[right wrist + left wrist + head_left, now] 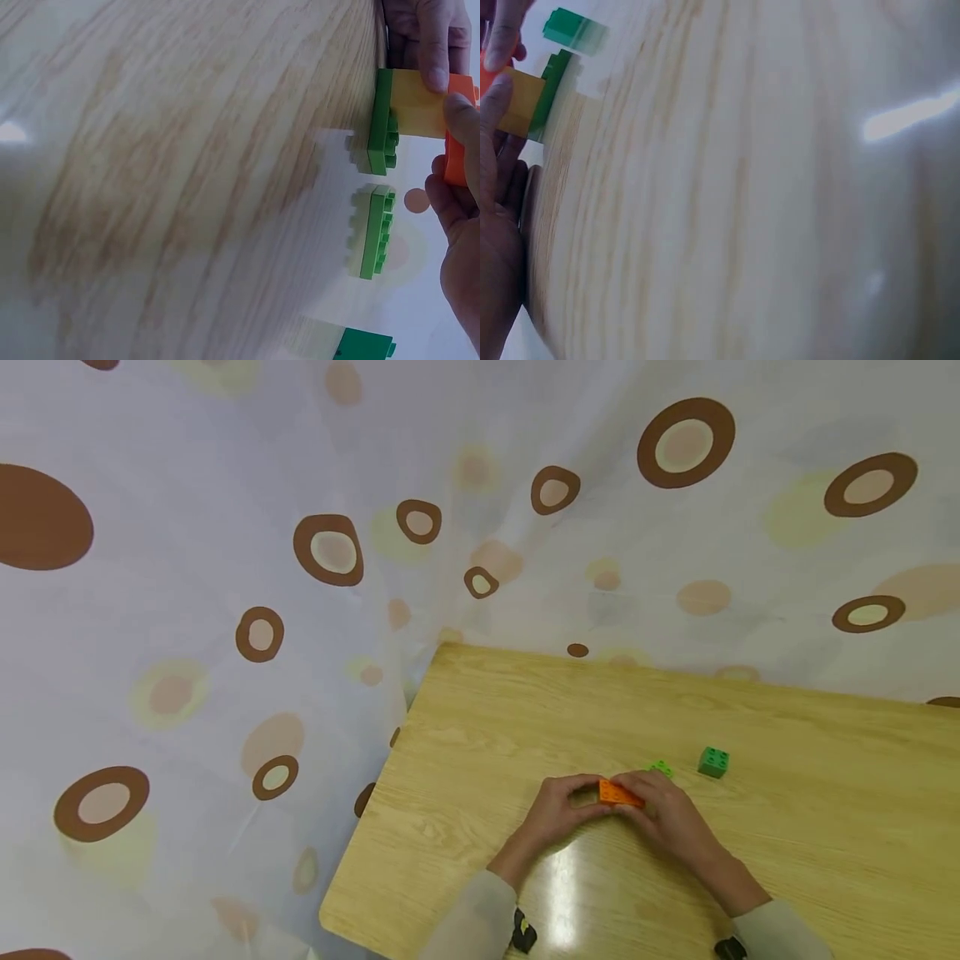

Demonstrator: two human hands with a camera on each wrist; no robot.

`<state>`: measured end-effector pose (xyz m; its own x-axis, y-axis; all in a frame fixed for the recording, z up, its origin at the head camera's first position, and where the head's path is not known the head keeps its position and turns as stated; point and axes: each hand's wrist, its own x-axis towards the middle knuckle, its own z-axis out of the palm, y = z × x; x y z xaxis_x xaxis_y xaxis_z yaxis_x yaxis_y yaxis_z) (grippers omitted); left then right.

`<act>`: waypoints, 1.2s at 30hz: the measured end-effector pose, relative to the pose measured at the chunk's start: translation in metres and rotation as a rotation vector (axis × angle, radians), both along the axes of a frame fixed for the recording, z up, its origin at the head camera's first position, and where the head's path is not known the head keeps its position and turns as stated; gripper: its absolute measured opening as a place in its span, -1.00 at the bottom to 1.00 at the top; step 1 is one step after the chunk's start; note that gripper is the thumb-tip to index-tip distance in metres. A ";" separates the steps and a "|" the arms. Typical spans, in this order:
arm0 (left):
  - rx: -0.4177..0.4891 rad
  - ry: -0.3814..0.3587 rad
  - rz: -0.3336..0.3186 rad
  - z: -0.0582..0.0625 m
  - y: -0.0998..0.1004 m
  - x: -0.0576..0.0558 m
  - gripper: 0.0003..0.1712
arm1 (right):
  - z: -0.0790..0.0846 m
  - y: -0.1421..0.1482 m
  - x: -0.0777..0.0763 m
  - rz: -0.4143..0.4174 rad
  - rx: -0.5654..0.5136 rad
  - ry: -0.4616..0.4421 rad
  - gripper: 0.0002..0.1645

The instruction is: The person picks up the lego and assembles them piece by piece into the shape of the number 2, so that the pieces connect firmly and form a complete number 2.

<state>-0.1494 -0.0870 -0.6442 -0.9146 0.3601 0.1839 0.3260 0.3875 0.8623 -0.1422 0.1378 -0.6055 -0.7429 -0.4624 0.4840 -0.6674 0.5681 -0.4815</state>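
Left hand (pixel 562 806) pinches the yellow block (pixel 416 105) up near its top, and the right hand (pixel 671 818) pinches the orange block (pixel 611 792), so both are clamped on toys, with their fingertips close together. The yellow block stands on a flat green block (pixel 380 120), and the orange one lies across the yellow one's top, poking out past it toward the right hand. To do this well, I think, the left hand should hold the yellow part firm while the right thumb pushes the orange part straight down, right over the yellow part and not on the end that pokes out (pushing there could tip it). I can't tell if the bumps have clicked in. Close by, a light green block (pixel 373 240) lies on the table (pixel 487 718), partly hidden behind the right hand in the head view, so a finger could bump it. Farther out sits a dark green block (pixel 713 762), out of the way. Behind is a spotted sheet (pixel 187 485).
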 end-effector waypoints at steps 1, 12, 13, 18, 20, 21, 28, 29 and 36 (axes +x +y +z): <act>0.004 -0.006 -0.001 0.001 0.000 0.000 -0.53 | 0.000 0.000 0.000 0.001 -0.001 0.002 -0.41; 0.039 0.060 -0.023 -0.003 -0.001 0.000 -0.55 | -0.001 -0.003 -0.002 0.002 0.007 0.016 -0.40; 0.043 0.065 -0.026 -0.003 -0.001 0.000 -0.56 | -0.001 -0.003 -0.002 0.001 0.009 0.015 -0.41; 0.032 0.082 -0.023 -0.005 0.000 0.001 -0.57 | -0.003 -0.002 -0.002 0.002 0.012 0.017 -0.42; 0.018 0.090 -0.019 -0.005 0.000 0.001 -0.57 | -0.002 -0.001 -0.002 0.003 0.013 0.019 -0.41; 0.015 0.091 -0.021 -0.004 0.000 0.000 -0.57 | -0.002 -0.001 -0.002 0.002 0.011 0.020 -0.41; -0.019 0.135 -0.040 -0.004 0.000 0.004 -0.57 | -0.004 -0.001 0.001 -0.007 -0.005 0.024 -0.40; -0.021 0.139 -0.043 -0.004 0.000 0.004 -0.57 | -0.005 0.000 0.001 -0.006 -0.008 0.027 -0.40; -0.026 0.185 -0.047 -0.005 0.000 0.001 -0.59 | -0.008 0.000 -0.001 -0.005 -0.021 0.056 -0.37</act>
